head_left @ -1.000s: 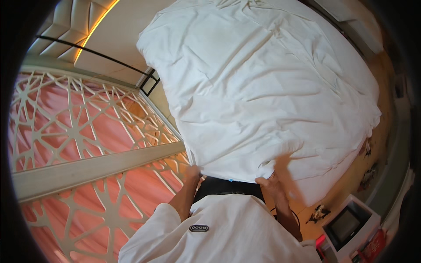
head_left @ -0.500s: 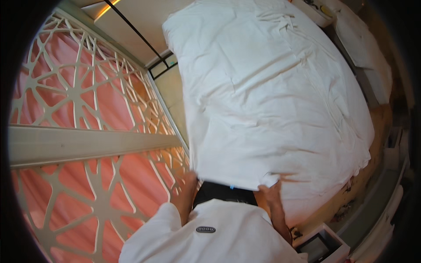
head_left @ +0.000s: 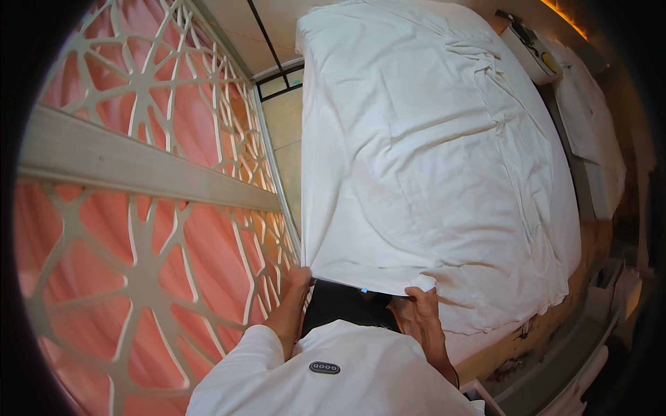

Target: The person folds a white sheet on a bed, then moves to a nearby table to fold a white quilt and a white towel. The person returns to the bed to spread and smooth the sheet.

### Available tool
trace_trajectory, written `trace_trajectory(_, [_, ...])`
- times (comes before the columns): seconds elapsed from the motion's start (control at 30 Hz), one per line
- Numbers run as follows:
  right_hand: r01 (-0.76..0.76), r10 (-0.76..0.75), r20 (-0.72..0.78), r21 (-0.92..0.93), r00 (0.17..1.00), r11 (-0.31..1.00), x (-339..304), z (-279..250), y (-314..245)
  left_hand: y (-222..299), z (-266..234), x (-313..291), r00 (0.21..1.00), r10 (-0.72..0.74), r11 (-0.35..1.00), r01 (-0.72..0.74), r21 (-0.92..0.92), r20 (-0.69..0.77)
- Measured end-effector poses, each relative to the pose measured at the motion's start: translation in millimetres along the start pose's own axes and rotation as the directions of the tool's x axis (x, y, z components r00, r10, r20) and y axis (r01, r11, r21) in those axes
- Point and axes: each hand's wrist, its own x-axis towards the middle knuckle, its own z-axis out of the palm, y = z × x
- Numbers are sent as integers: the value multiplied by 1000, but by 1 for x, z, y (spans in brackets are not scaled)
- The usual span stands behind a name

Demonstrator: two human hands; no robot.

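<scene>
A broad white sheet (head_left: 409,180) lies over the bed, with long creases across its middle and bunched folds along its right side. My left hand (head_left: 300,279) is closed on its near left corner, beside the lattice partition. Farther right along the same near edge, my right hand (head_left: 422,303) pinches the cloth, and a small white tuft sticks up above the fingers. Between both hands the edge is drawn straight in front of my waist. A small blue tag (head_left: 364,290) shows on that edge.
At left stands a cream lattice partition (head_left: 139,90) with pink curtain (head_left: 187,139) behind it, close to my left arm. A white bedside cabinet (head_left: 531,55) stands at the far right, near a second bed with white linen (head_left: 590,118). Dark cables (head_left: 510,367) lie on the floor at right.
My view has turned, so the bed and partition sit differently in the picture. Both hands keep their grip on the sheet's near edge, which looks straighter and smoother on the left.
</scene>
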Motion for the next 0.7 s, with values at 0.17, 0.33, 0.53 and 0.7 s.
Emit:
trace_trajectory(0.17, [4, 9, 76, -174, 997, 985, -17, -33, 31, -57, 13, -11, 997, 28, 999, -30, -24, -67])
trace_trajectory(0.33, [-7, 66, 181, -308, 981, 951, -45, -55, 52, -65, 63, -77, 938, -105, 983, 147, -106, 331])
trace_trajectory(0.53, [28, -5, 208, -108, 978, 994, -74, -65, 61, -40, 95, -232, 454, -124, 971, 240, 13, 883])
trace_trajectory(0.7, [42, -45, 133, 24, 990, 999, -87, -71, 63, -52, 100, -243, 762, 127, 990, -58, -129, 635])
